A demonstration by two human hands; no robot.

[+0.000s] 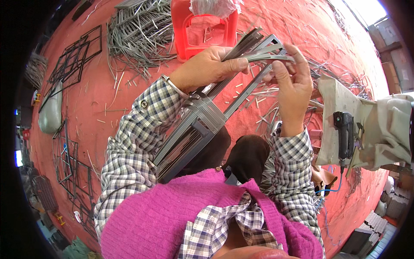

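A dark metal frame [246, 95] lies slanted across my lap, its far end raised. Grey flat strips are wound in a woven band [206, 113] around its middle. My left hand [205, 69] is closed around the frame's far end, the thumb pressing a grey flat strip [261, 56] against it. That strip runs across to my right hand [294, 84], whose curled fingers and thumb close on it at the frame's far right corner. Some of the right fingertips are hidden behind the strip and frame.
A red plastic stool [181, 32] stands ahead, beside a heap of grey strips [138, 36]. Dark metal frames [77, 56] lie at the left on the red floor covering [99, 90]. At the right, a black corded hand tool [343, 134] rests on a cloth-covered surface [330, 101].
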